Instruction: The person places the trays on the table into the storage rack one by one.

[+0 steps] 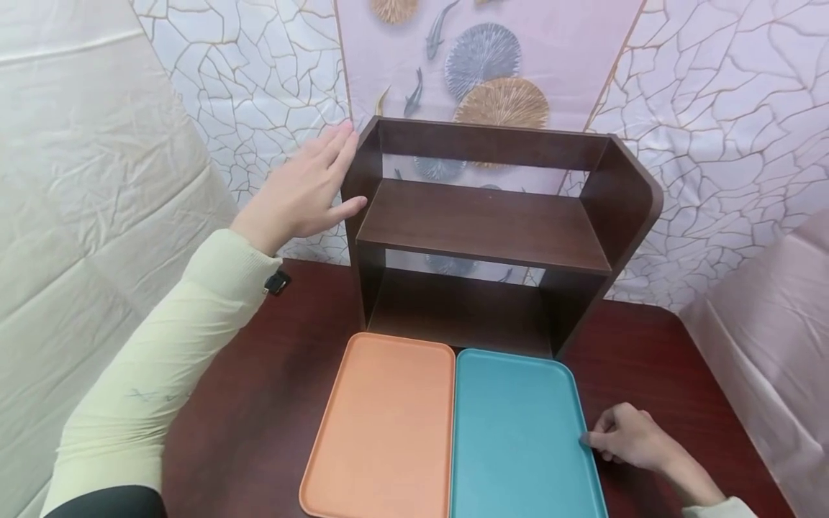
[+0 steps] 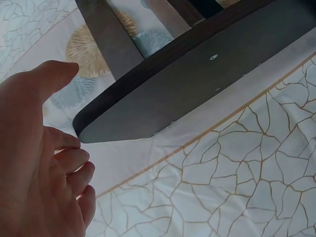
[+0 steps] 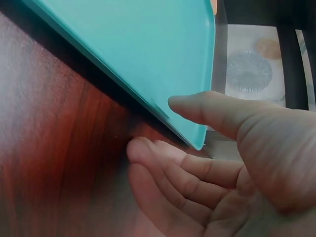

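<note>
A dark brown two-tier shelf (image 1: 482,223) stands at the back of the table. My left hand (image 1: 304,180) is raised beside its upper left side, with the fingers extended. In the left wrist view, the thumb is spread apart from the fingers, near the rounded end of the shelf's side panel (image 2: 197,74). A teal tray (image 1: 521,432) lies in front of the shelf. At its right edge is my right hand (image 1: 631,435), the thumb over the rim and loosely bent fingers outside it. The right wrist view shows a gap between thumb and fingers; firm contact is unclear.
An orange tray (image 1: 385,424) lies directly left of the teal one, their long edges side by side. Both are on a dark red wooden table (image 1: 246,403). Patterned cloth (image 1: 725,144) hangs behind the shelf, and pale cloth (image 1: 84,180) hangs at the left.
</note>
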`<action>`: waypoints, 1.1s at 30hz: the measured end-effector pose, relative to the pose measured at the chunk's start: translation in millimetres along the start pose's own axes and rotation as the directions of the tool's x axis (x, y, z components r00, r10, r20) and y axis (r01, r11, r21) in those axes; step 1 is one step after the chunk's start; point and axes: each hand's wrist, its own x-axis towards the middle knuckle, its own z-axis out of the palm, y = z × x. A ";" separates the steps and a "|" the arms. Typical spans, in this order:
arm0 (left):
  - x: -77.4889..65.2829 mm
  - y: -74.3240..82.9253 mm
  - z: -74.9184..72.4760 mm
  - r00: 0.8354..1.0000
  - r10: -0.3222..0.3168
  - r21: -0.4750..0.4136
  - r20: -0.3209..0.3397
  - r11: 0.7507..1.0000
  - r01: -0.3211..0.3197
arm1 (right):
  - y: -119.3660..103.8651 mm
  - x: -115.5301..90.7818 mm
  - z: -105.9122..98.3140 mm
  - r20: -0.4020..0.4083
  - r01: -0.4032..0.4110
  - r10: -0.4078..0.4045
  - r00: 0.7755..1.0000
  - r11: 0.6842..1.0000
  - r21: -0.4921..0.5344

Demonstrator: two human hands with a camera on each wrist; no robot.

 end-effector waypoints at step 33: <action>9.2 -2.8 13.1 0.998 0.047 0.182 -0.049 0.983 -0.037 | 24.1 7.8 7.2 0.201 0.175 -0.282 0.938 0.887 0.428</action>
